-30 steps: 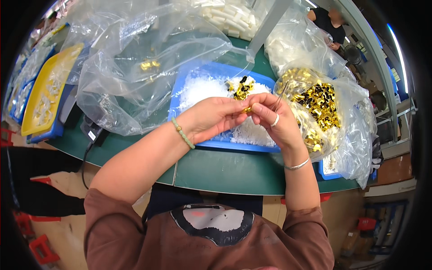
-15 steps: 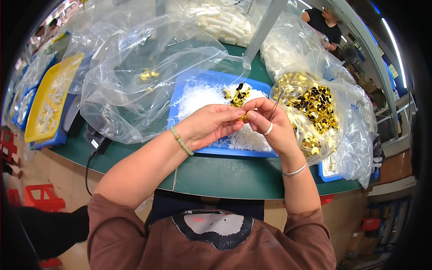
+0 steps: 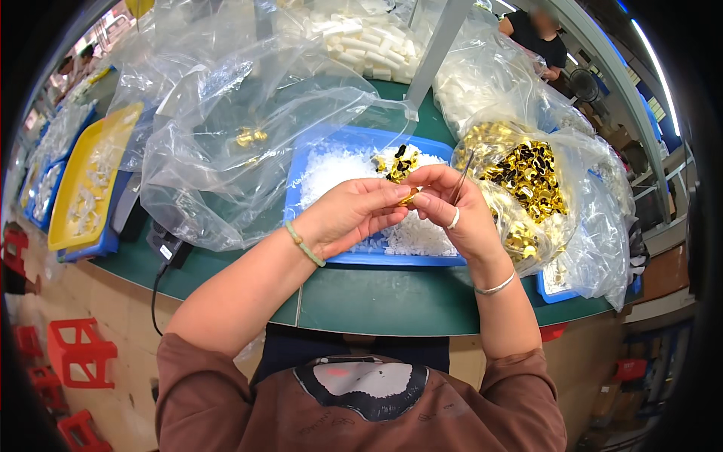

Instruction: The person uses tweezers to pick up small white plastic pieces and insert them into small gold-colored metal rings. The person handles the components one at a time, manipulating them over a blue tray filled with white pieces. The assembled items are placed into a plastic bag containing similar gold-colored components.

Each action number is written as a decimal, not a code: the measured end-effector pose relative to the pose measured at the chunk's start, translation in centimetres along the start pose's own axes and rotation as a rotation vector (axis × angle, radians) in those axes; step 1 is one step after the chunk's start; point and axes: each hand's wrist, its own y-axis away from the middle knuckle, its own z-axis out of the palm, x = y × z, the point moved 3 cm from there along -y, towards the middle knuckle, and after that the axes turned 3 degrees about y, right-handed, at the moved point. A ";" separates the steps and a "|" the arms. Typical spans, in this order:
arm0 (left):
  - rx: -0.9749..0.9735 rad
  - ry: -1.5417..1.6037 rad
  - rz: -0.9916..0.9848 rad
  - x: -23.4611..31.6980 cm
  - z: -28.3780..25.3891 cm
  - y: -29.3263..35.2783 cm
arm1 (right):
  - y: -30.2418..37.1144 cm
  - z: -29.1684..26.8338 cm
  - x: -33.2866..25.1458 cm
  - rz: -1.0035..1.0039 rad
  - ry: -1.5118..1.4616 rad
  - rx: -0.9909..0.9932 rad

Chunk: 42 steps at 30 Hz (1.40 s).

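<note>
My left hand [image 3: 350, 212] and my right hand [image 3: 458, 215] meet over a blue tray [image 3: 407, 260]. Between their fingertips is a small shiny gold piece [image 3: 409, 199], mostly covered by the fingers. A pair of thin metal tweezers [image 3: 465, 172] sticks up out of my right hand, held alongside the pinch. Both hands are closed. Beneath them the tray holds many small white translucent pieces [image 3: 331, 169], with a little heap of gold pieces [image 3: 403, 161] on top, just beyond my fingertips.
An open plastic bag of gold pieces [image 3: 531, 177] lies right of the tray. A large clear bag [image 3: 203, 173] spreads to the left, near a yellow tray [image 3: 64, 218]. White tubes [image 3: 369, 45] are piled behind a metal post [image 3: 437, 56]. A person [image 3: 538, 38] is at far right.
My hands stay together at the gold piece with little movement. The whole view has shifted slightly, showing more of the red stools at the left.
</note>
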 end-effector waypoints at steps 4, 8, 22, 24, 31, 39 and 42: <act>0.086 -0.361 0.372 0.8 0.4 0.4 | 0.0 0.3 -1.5 -0.074 -0.027 0.027; 0.224 -1.031 0.905 2.3 2.2 1.7 | 0.2 -0.2 -0.7 -0.094 0.109 0.053; 0.271 -1.336 1.167 2.8 2.7 2.3 | 0.8 0.3 -1.1 -0.201 0.285 0.091; 0.279 -1.484 1.200 4.2 2.8 2.9 | 0.8 0.4 -1.3 -0.281 0.315 0.151; 0.541 -1.721 0.966 8.7 2.2 6.7 | 1.1 -0.6 -2.0 -0.332 0.262 0.208; 0.761 -2.170 0.338 10.6 -7.4 7.4 | 1.5 -0.4 -2.7 -0.451 0.171 0.264; 0.777 -2.218 0.422 10.4 -6.6 6.9 | 2.0 -0.9 -3.8 -0.451 0.115 0.319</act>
